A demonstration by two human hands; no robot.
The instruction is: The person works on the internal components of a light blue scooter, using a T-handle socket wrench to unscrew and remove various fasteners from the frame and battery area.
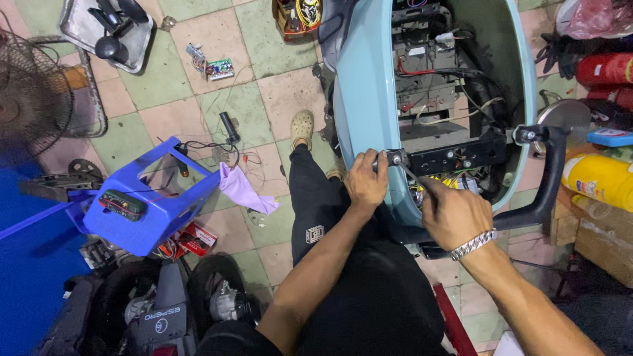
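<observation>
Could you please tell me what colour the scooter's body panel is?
The scooter body panel is light blue, clearest in the head view.

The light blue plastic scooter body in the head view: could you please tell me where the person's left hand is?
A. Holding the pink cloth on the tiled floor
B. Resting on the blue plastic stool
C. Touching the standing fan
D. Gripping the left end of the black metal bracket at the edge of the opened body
D: the left hand grips the left end of the black metal bracket at the rim of the light blue plastic scooter body.

Bright even overhead light, sharp, slight wide-angle edge distortion
</observation>
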